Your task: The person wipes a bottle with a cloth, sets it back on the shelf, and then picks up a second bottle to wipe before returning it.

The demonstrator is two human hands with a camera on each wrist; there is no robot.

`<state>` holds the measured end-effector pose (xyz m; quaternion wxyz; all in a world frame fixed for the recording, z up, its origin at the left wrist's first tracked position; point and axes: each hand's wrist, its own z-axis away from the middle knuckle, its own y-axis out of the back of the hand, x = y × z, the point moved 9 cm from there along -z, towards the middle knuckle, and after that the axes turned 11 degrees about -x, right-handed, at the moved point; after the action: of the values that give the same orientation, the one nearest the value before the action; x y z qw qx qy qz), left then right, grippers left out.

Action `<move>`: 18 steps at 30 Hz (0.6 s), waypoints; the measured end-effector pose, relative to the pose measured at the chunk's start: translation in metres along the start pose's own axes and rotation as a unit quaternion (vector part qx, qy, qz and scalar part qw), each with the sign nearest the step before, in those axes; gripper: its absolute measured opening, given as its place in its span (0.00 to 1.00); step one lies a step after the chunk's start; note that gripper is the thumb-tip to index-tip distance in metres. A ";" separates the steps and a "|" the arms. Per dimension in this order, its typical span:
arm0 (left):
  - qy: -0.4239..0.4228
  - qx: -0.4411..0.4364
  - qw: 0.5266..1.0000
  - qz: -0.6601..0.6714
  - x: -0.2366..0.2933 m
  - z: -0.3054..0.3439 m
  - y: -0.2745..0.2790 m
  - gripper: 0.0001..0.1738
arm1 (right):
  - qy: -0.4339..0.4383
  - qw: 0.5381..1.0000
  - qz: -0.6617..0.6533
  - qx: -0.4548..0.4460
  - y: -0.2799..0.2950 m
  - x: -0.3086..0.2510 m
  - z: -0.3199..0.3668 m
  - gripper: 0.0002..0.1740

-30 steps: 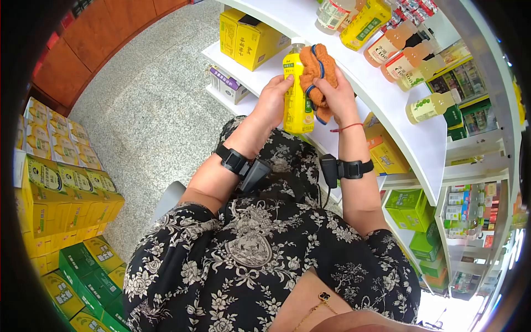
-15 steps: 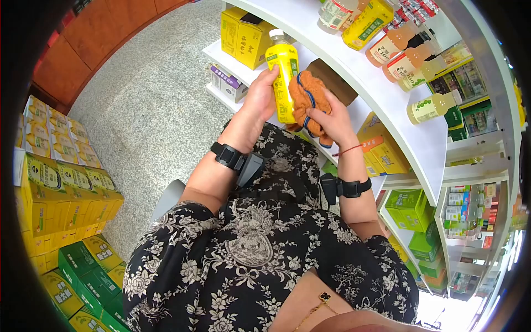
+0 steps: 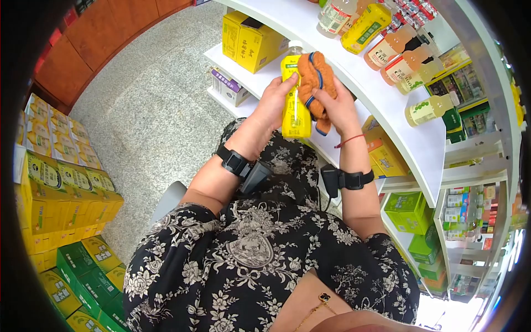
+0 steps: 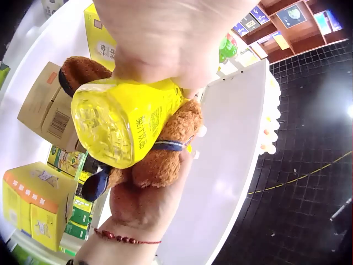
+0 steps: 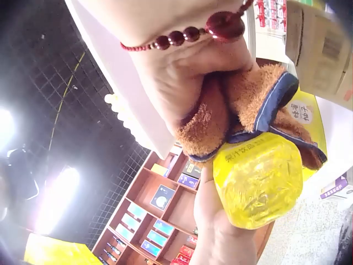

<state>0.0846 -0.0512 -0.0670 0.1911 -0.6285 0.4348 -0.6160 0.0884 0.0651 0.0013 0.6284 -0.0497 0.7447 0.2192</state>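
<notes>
A yellow-labelled drink bottle (image 3: 297,113) with a white cap stands nearly upright in front of the person. My left hand (image 3: 272,103) grips it from the left, thumb across the label. Bunched in my right hand (image 3: 342,109) is an orange-brown cloth (image 3: 317,77) with dark blue edging, pressed against the bottle's right side. The left wrist view shows the clear ridged base of the bottle (image 4: 105,124) with the cloth (image 4: 165,165) wrapped along its side. In the right wrist view, folds of the cloth (image 5: 256,94) fill the palm beside the bottle (image 5: 259,182).
A curved white shelf (image 3: 387,105) runs along the right, bearing several drink bottles (image 3: 401,69). Below it are a yellow carton (image 3: 251,41), a purple-and-white box (image 3: 228,86) and green boxes (image 3: 409,213). Stacked yellow cartons (image 3: 66,188) stand on the floor at left.
The bottle tilted and shifted left with the cloth lower on it, then came back upright and right. The cloth has moved up along its side again. Both hands keep their hold.
</notes>
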 end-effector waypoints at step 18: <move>-0.050 -0.034 0.998 0.012 0.002 -0.006 -0.011 0.23 | 0.017 0.999 0.008 0.026 0.005 -0.016 -0.008 0.36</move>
<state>0.0822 -0.0450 -0.0567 0.1985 -0.6592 0.4530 -0.5664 0.0824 0.0634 0.0194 0.6155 -0.0314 0.7608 0.2036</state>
